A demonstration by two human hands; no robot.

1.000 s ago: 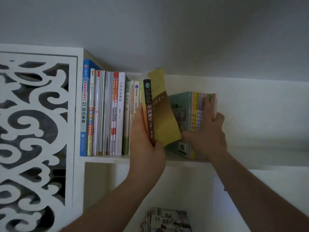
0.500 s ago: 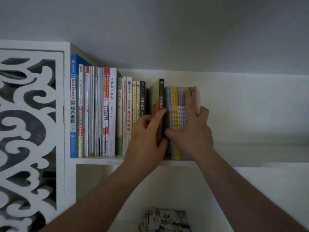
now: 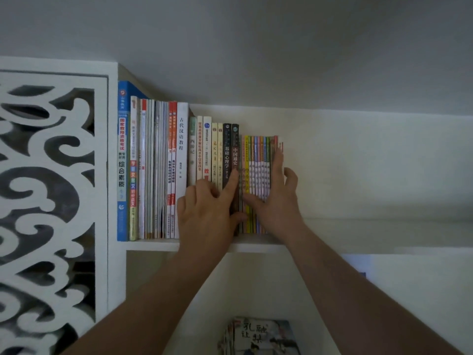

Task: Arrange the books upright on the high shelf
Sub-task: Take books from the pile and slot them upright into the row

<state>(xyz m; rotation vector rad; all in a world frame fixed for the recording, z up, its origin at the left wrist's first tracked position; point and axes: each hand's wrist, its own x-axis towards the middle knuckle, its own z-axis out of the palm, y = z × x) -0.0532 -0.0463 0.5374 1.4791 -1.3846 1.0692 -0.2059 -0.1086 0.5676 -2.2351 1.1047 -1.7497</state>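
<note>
Pressing the dark-spined book (image 3: 235,149) flush into the row on the high shelf (image 3: 153,245) with your left hand (image 3: 207,213), index finger straight against its spine, nothing grasped. Your right hand (image 3: 277,201) lies flat, fingers extended, bracing the thin colourful books (image 3: 258,155) upright.

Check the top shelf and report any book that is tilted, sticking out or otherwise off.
Nothing stands out. The row of books stands upright and packed, spines outward, on the high shelf; both hands hide some lower spines.
</note>
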